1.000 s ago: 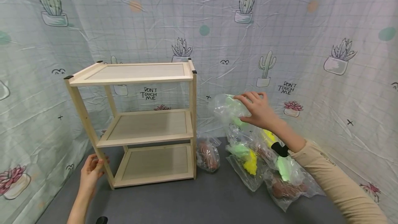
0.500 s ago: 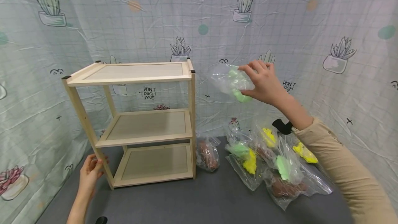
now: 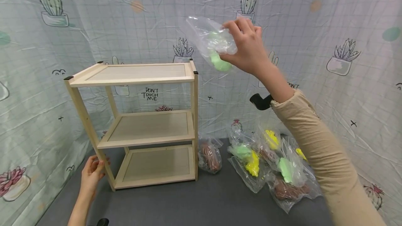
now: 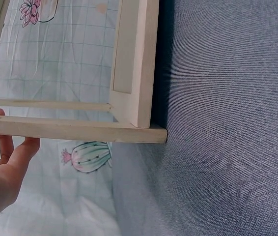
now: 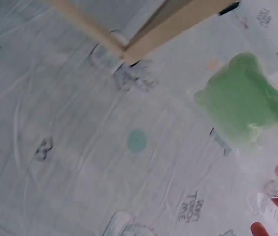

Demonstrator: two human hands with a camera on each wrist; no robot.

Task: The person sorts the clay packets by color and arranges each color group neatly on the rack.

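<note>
My right hand [image 3: 249, 49] holds up a clear plastic bag [image 3: 201, 32] with a light green, lumpy thing inside, at the upper right of the wooden shelf rack [image 3: 132, 82]. In the right wrist view the green thing [image 5: 247, 101] has a rounded outline with small bumps; its kind does not show. Low on the left, my left hand [image 3: 90, 174] grips the rack's front left leg. The left wrist view shows fingers and thumb at that leg [image 4: 75, 131], the foot standing on the grey surface. The rack has three tiers.
Right of the rack lies a bag with a reddish-brown thing [image 3: 210, 158]. Farther right, several clear bags form a loose pile, with a yellow piece [image 3: 252, 165], a green piece [image 3: 285, 170] and a brown piece [image 3: 290, 188]. A cactus-print curtain [image 3: 301, 20] surrounds the grey surface [image 3: 176, 205].
My right hand has lifted the bag with the green thing up from near the pile, then farther up and left to above the rack's top height. My left hand stays on the leg.
</note>
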